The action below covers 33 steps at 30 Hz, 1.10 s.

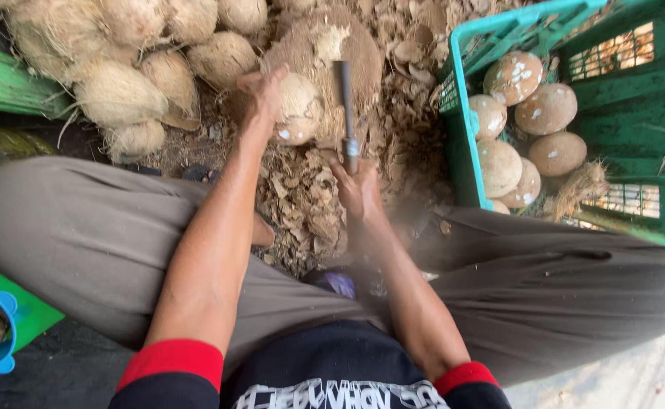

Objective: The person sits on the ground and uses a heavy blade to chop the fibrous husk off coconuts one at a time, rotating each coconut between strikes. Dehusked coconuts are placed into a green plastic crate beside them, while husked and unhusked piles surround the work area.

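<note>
Coconut (296, 108) on husk pile (302, 197), left of green crate (461, 151). Left hand (260, 95) clamped on its side, right hand (356, 189) closed around blade (345, 98) handle. Hard, heavy, round, likely rolls; best gripped across fibrous side.

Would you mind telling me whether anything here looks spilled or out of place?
Husk scraps lie strewn on the ground between the person's knees, below the coconut; nothing else stands out.
</note>
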Motion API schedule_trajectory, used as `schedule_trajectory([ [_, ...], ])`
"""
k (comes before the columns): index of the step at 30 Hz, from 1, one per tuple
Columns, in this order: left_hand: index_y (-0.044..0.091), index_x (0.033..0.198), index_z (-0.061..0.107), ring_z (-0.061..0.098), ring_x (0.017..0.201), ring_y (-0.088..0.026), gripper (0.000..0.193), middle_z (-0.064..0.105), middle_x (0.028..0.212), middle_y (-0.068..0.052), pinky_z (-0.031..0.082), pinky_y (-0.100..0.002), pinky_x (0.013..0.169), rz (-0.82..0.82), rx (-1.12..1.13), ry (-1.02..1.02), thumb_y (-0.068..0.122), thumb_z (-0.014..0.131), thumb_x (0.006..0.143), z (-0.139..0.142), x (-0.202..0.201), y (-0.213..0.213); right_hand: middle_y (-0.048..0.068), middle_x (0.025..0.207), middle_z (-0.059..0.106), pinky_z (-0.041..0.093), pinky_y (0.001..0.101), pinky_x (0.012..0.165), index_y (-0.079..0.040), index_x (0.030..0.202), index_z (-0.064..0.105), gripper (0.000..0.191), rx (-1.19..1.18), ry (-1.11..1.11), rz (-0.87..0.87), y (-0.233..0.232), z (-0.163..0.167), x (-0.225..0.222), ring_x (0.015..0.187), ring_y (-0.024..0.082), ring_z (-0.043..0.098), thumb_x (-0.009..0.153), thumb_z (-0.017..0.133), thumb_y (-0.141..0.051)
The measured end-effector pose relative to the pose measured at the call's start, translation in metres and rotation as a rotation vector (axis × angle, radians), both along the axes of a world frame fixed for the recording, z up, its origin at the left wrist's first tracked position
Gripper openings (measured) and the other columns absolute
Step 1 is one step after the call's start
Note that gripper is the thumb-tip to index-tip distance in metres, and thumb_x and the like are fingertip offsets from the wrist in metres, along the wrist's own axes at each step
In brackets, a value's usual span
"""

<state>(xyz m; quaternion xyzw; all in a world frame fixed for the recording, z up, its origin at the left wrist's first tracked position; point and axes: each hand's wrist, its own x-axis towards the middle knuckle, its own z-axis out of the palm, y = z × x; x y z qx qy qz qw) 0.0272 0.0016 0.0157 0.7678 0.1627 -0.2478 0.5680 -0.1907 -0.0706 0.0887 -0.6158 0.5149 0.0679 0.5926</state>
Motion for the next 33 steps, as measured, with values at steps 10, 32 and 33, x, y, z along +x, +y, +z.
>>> schedule_trajectory([
  [10,0.004,0.092,0.063,0.062,0.074,-0.021,0.036,0.062,0.079,-0.008,0.056,-0.041,0.079,-0.168,0.219,-0.081,0.038,0.075,0.09,-0.011,-0.006,0.005,0.001,0.06,0.055,0.042,0.0292,0.038,-0.018,0.082,0.056,0.023,-0.187,-0.241,0.267,0.002,-0.02,-0.001,0.044,0.01,0.045,0.096,0.062,-0.035],
  [32,0.012,0.07,0.054,0.058,0.069,-0.019,0.046,0.058,0.075,-0.004,0.053,-0.034,0.069,0.109,0.164,-0.068,0.047,0.084,0.078,0.001,0.001,0.031,0.004,0.068,0.053,0.048,0.03,0.046,-0.011,0.094,0.052,0.036,0.007,-0.06,0.265,-0.003,-0.081,-0.011,0.052,0.013,0.048,0.095,0.065,-0.044],
  [33,0.011,0.072,0.054,0.057,0.07,-0.021,0.049,0.058,0.078,-0.006,0.053,-0.035,0.07,0.123,0.164,-0.057,0.049,0.085,0.078,0.001,-0.002,0.033,0.003,0.068,0.053,0.049,0.0309,0.048,-0.011,0.094,0.051,0.036,-0.01,-0.048,0.279,-0.003,-0.08,-0.011,0.053,0.013,0.049,0.095,0.064,-0.045],
])
